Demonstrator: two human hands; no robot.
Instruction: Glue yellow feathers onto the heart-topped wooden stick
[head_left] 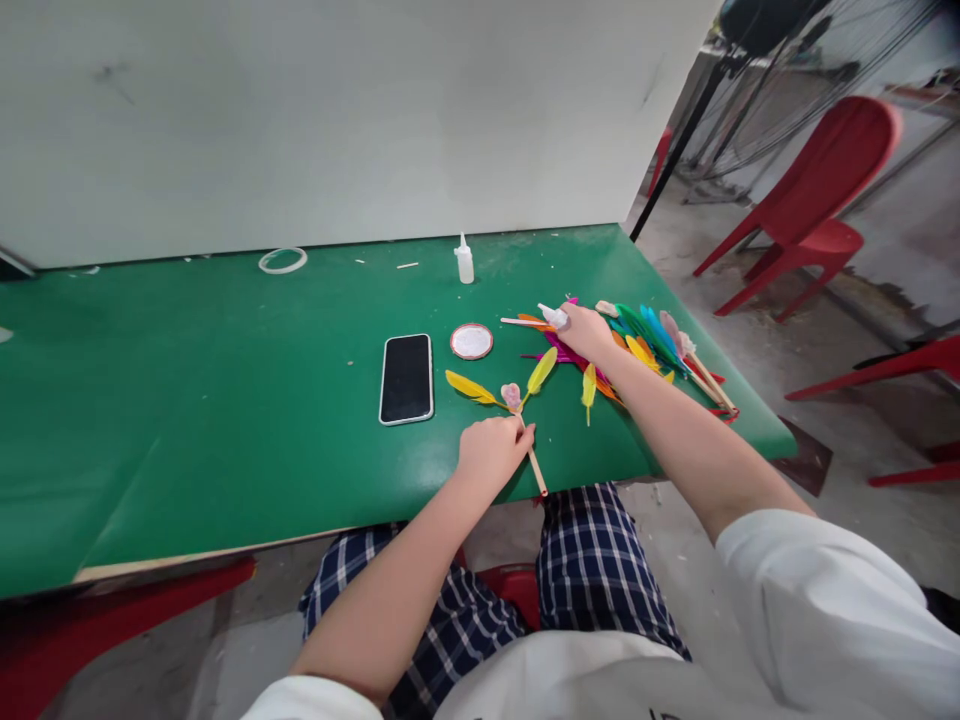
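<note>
My left hand (491, 447) is closed around a thin wooden stick (535, 468) near the table's front edge. At the stick's top sit a small pink piece (511, 395) and two yellow feathers (541, 371) that spread apart to either side. My right hand (587, 331) is over a pile of coloured feathers, closed on a small white squeeze bottle (553, 316) whose nozzle points left. Partly under that hand lie magenta and orange feathers (568, 352). A loose yellow feather (589, 385) rests between my two forearms.
A phone (406, 380) and a round white disc (472, 341) lie on the green table (225, 420). Farther back stand another white bottle (465, 262) and a tape ring (283, 261). Feathered sticks (709, 380) lie at the right edge. Red chairs (817, 220) stand beyond.
</note>
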